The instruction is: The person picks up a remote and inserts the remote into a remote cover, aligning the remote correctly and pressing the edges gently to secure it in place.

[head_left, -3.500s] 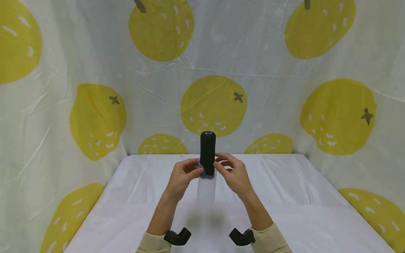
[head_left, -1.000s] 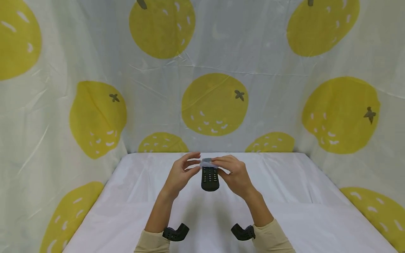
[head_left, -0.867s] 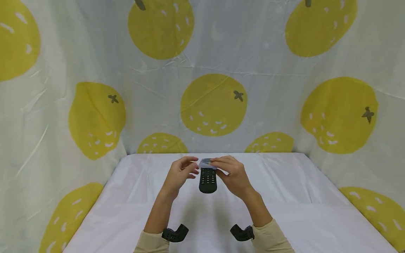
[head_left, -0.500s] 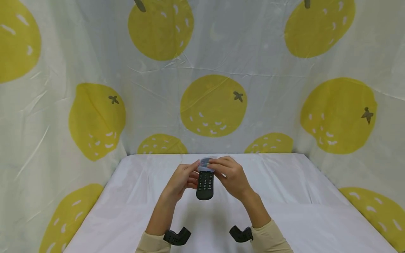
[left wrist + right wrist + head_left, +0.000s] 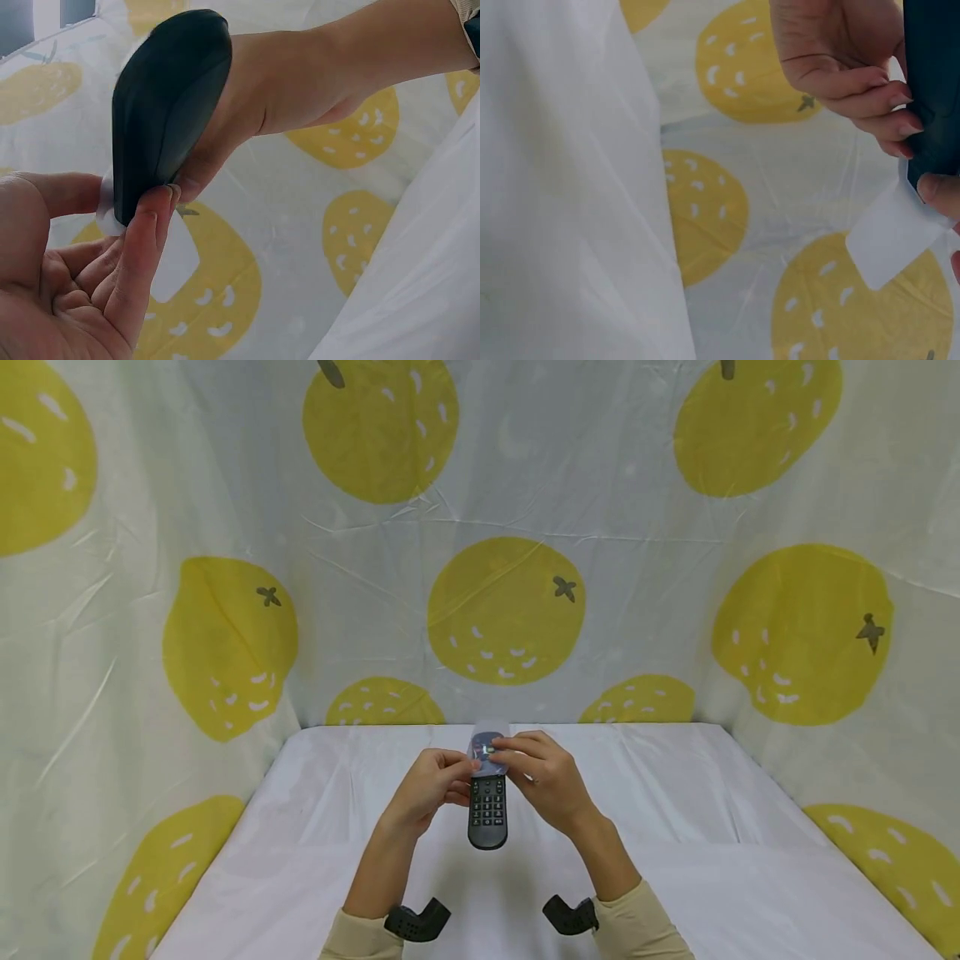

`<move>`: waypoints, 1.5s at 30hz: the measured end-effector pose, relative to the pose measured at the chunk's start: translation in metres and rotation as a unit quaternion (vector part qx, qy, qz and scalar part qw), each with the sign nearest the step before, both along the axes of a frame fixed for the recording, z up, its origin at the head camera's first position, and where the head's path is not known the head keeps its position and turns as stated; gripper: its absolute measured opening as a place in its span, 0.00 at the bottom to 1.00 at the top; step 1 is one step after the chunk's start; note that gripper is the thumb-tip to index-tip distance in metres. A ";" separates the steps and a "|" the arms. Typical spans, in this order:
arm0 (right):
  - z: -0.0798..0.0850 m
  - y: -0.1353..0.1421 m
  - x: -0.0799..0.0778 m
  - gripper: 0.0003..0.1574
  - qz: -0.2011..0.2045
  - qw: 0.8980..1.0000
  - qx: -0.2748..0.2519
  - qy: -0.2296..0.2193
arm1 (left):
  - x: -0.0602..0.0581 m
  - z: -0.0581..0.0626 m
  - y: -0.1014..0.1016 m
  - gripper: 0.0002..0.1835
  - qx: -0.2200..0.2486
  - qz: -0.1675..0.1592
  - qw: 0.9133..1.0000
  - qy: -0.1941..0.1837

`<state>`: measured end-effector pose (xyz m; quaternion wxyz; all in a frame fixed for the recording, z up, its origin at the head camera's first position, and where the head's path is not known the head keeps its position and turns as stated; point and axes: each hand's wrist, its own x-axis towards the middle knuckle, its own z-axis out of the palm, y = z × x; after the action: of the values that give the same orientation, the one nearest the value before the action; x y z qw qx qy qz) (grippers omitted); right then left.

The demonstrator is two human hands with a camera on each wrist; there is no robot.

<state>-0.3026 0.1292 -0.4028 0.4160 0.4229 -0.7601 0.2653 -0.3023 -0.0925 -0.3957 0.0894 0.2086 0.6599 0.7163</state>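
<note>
A black remote control point(image 5: 487, 814) is held up over the table, keypad toward the head camera and rounded end pointing down. Its far end sits inside a translucent plastic sleeve point(image 5: 491, 728), and coloured buttons show through the film. My left hand point(image 5: 429, 783) pinches the sleeve and remote at the left side, by the sleeve's mouth. Opposite, my right hand point(image 5: 546, 775) grips the sleeved part, fingers over the front. The left wrist view shows the remote's smooth dark back point(image 5: 165, 105). In the right wrist view the sleeve's flat free end point(image 5: 892, 236) extends past the remote.
A white cloth point(image 5: 675, 877) covers the table under the hands. Around it hang pale curtains point(image 5: 630, 610) printed with yellow fruit. A black wrist device point(image 5: 418, 920) sits at the left cuff, and another point(image 5: 572, 917) at the right cuff.
The remote has turned from back-facing and upright to keypad-facing with its rounded end down. The left hand moved off briefly, then pinched again at the sleeve's mouth. More of the sleeve's front shows.
</note>
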 end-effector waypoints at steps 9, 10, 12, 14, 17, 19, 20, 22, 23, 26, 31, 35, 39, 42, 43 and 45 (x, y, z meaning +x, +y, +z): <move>0.001 0.000 0.000 0.31 -0.010 1.000 -0.006 -0.023 | -0.003 -0.003 -0.001 0.14 -0.026 0.011 0.999 0.039; 0.001 0.001 0.000 0.32 -0.009 0.999 -0.016 -0.033 | -0.003 -0.003 -0.002 0.14 -0.030 0.018 0.998 0.048; 0.001 0.000 0.000 0.32 -0.003 0.997 -0.044 -0.063 | -0.003 -0.003 -0.002 0.14 -0.037 0.034 0.997 0.062; 0.002 -0.002 0.002 0.31 0.010 0.991 -0.080 -0.103 | -0.002 -0.002 -0.001 0.14 -0.042 0.049 0.995 0.076; 0.002 -0.005 0.006 0.30 0.045 0.972 -0.142 -0.181 | -0.002 -0.003 0.000 0.13 -0.048 0.058 0.993 0.088; 0.003 -0.008 0.009 0.30 0.068 0.952 -0.181 -0.239 | -0.001 -0.003 0.000 0.13 -0.053 0.063 0.992 0.098; 0.004 -0.009 0.010 0.29 0.076 0.939 -0.201 -0.268 | 0.000 -0.003 0.000 0.13 -0.056 0.065 0.991 0.103; 0.006 -0.011 0.012 0.28 0.093 0.908 -0.243 -0.329 | 0.000 -0.003 0.000 0.12 -0.066 0.070 0.989 0.114; 0.007 -0.012 0.013 0.26 0.098 0.892 -0.262 -0.355 | 0.000 -0.003 0.000 0.13 -0.070 0.072 0.988 0.119; 0.010 -0.014 0.014 0.23 0.090 0.856 -0.287 -0.421 | 0.000 -0.003 0.000 0.13 -0.079 0.075 0.984 0.138; 0.008 -0.014 0.014 0.23 0.059 0.838 -0.232 -0.490 | 0.002 -0.001 0.001 0.13 -0.091 0.080 0.977 0.177; 0.006 -0.015 0.012 0.18 0.076 0.836 -0.234 -0.491 | 0.003 0.001 0.003 0.13 -0.092 0.099 0.971 0.198; 0.006 -0.015 0.011 0.16 0.088 0.836 -0.250 -0.481 | 0.004 0.002 0.005 0.15 -0.077 0.116 0.971 0.192; 0.005 -0.016 0.011 0.15 0.088 0.841 -0.249 -0.472 | 0.004 0.001 0.004 0.16 -0.069 0.126 0.971 0.192; 0.005 -0.016 0.011 0.15 0.086 0.845 -0.246 -0.468 | 0.003 0.001 0.004 0.16 -0.067 0.128 0.970 0.194; 0.005 -0.016 0.011 0.16 0.081 0.853 -0.234 -0.459 | 0.003 0.000 0.004 0.16 -0.063 0.132 0.969 0.199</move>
<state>-0.2912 0.1133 -0.3978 0.0836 0.2032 -0.7434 0.6318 -0.2994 -0.0888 -0.3958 -0.1263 0.2522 0.7302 0.6223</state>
